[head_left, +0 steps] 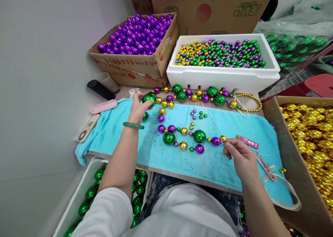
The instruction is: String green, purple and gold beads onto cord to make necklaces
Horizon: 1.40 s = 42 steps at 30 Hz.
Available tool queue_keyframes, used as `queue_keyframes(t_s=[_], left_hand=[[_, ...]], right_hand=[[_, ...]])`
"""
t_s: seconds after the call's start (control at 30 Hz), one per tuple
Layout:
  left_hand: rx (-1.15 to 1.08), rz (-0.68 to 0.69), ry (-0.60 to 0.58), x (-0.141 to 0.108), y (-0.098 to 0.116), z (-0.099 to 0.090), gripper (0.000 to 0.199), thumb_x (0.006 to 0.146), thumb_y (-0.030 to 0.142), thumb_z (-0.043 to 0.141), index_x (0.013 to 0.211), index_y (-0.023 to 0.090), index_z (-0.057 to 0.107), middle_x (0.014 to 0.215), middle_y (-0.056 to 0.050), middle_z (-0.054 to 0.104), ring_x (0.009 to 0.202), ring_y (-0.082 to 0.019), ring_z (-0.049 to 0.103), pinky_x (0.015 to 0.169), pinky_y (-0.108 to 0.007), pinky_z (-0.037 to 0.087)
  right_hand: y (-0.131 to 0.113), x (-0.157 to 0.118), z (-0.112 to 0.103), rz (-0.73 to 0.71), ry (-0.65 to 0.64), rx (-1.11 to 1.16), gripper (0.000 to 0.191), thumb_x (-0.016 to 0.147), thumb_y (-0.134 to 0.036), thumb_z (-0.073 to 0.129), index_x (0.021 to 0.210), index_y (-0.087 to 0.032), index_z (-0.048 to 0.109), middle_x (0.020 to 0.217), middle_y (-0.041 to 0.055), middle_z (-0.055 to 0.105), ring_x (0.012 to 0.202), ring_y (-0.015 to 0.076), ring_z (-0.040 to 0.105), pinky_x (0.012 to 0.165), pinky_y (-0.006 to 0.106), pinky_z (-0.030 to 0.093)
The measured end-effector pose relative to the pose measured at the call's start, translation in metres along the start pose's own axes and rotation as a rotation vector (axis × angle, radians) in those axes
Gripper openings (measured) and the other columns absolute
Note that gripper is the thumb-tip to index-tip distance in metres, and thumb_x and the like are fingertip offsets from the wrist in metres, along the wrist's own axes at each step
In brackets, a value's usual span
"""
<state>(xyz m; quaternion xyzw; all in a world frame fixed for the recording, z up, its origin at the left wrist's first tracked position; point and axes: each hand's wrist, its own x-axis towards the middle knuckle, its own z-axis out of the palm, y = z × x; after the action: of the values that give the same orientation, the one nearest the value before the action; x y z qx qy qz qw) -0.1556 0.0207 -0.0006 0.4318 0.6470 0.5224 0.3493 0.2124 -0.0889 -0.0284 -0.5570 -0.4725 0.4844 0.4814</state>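
At the upper left of the towel, my left hand [139, 108] is closed round a large shiny green bead [149, 99]; a green bangle circles that wrist. To the right, my right hand [240, 155] pinches a long thin needle [211, 118] beside a small gold bead [223, 139]. From there a strand of purple, gold and green beads [199, 136] runs left across the towel and doubles back below. Another green bead [145, 116] lies under my left hand. Small loose purple beads [193, 113], green beads [203, 115] and gold beads [192, 125] sit mid-towel.
Behind the blue towel [153, 157] lie finished-looking bead strands [194, 97]. Farther back stand a carton of purple beads [130, 65] and a white foam box [221, 76]. A carton of gold beads [273, 126] is at right, a foam box of green beads [75, 202] lower left. Scissors [266, 167] rest at right.
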Motion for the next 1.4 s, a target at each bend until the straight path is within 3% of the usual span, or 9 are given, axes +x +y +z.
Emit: queue_keyframes(t_s=[0.07, 0.13, 0.27, 0.4, 0.7, 0.9, 1.03, 1.17, 1.4], left_hand=[[-0.409, -0.163, -0.078, -0.023, 0.009, 0.006, 0.034, 0.072, 0.032, 0.068, 0.101, 0.022, 0.054, 0.097, -0.003, 0.065, 0.084, -0.018, 0.065, 0.073, -0.032, 0.055], [-0.666, -0.317, -0.157, -0.047, 0.016, 0.017, 0.025, 0.077, 0.037, 0.064, 0.094, 0.020, 0.057, 0.087, -0.004, 0.067, 0.081, -0.017, 0.066, 0.071, -0.030, 0.055], [-0.859, -0.480, -0.210, -0.081, 0.019, 0.043, 0.034, 0.084, 0.051, 0.057, 0.090, 0.018, 0.060, 0.083, -0.007, 0.068, 0.085, -0.018, 0.066, 0.074, -0.030, 0.055], [-0.950, -0.534, -0.241, -0.093, 0.016, 0.060, 0.042, 0.086, 0.058, 0.053, 0.089, 0.018, 0.062, 0.084, -0.007, 0.067, 0.083, -0.016, 0.064, 0.075, -0.030, 0.054], [-1.014, -0.532, -0.210, -0.100, 0.020, 0.069, 0.030, 0.092, 0.045, 0.050, 0.092, 0.018, 0.062, 0.091, -0.006, 0.069, 0.085, -0.014, 0.064, 0.079, -0.027, 0.054], [-0.918, -0.422, -0.230, -0.105, 0.018, 0.070, 0.025, 0.082, 0.044, 0.062, 0.090, 0.021, 0.060, 0.092, -0.004, 0.068, 0.091, -0.016, 0.064, 0.083, -0.030, 0.053], [-0.889, -0.260, -0.207, -0.116, 0.018, 0.075, 0.024, 0.074, 0.029, 0.072, 0.094, 0.024, 0.060, 0.100, -0.001, 0.067, 0.093, -0.015, 0.062, 0.082, -0.028, 0.051], [-0.770, -0.079, -0.329, -0.129, 0.017, 0.083, 0.044, 0.067, 0.026, 0.079, 0.106, 0.026, 0.059, 0.105, -0.001, 0.062, 0.093, -0.015, 0.062, 0.081, -0.028, 0.051], [-0.670, -0.073, -0.465, -0.149, 0.014, 0.097, 0.052, 0.064, 0.028, 0.085, 0.108, 0.024, 0.057, 0.100, -0.001, 0.061, 0.088, -0.015, 0.062, 0.078, -0.027, 0.051]], right_hand=[[0.001, -0.002, 0.000, 0.003, -0.018, -0.005, 0.022, 0.078, -0.039, 0.069, 0.079, -0.017, 0.065, 0.055, -0.0003, 0.056, 0.047, 0.0106, 0.046, 0.043, 0.023, 0.037], [0.000, -0.005, 0.004, 0.004, -0.056, -0.019, 0.023, 0.079, -0.040, 0.069, 0.079, -0.017, 0.066, 0.054, -0.0002, 0.056, 0.047, 0.0107, 0.046, 0.043, 0.023, 0.037], [-0.003, -0.013, 0.020, -0.022, -0.157, -0.031, 0.025, 0.079, -0.043, 0.067, 0.077, -0.018, 0.066, 0.052, -0.0007, 0.054, 0.047, 0.0111, 0.046, 0.042, 0.023, 0.037], [-0.004, -0.022, 0.033, -0.019, -0.225, -0.048, 0.028, 0.079, -0.047, 0.065, 0.076, -0.018, 0.065, 0.050, -0.0014, 0.052, 0.046, 0.0112, 0.046, 0.042, 0.023, 0.038], [0.006, -0.027, 0.032, 0.010, -0.209, -0.061, 0.028, 0.079, -0.046, 0.065, 0.074, -0.017, 0.065, 0.050, -0.0014, 0.051, 0.047, 0.0116, 0.047, 0.047, 0.024, 0.041], [0.003, -0.027, 0.030, 0.018, -0.198, -0.079, 0.026, 0.078, -0.043, 0.064, 0.075, -0.017, 0.065, 0.051, -0.0018, 0.050, 0.048, 0.0114, 0.045, 0.046, 0.024, 0.039], [0.003, -0.027, 0.027, -0.008, -0.186, -0.080, 0.023, 0.080, -0.040, 0.063, 0.076, -0.017, 0.065, 0.054, -0.0018, 0.050, 0.049, 0.0110, 0.046, 0.048, 0.024, 0.039], [0.009, -0.024, 0.026, -0.031, -0.155, -0.055, 0.023, 0.079, -0.040, 0.064, 0.076, -0.018, 0.067, 0.056, -0.0011, 0.053, 0.051, 0.0115, 0.048, 0.049, 0.024, 0.041], [0.009, -0.025, 0.028, -0.020, -0.124, -0.015, 0.026, 0.076, -0.045, 0.068, 0.074, -0.019, 0.065, 0.052, -0.0016, 0.053, 0.049, 0.0116, 0.048, 0.048, 0.025, 0.041]])
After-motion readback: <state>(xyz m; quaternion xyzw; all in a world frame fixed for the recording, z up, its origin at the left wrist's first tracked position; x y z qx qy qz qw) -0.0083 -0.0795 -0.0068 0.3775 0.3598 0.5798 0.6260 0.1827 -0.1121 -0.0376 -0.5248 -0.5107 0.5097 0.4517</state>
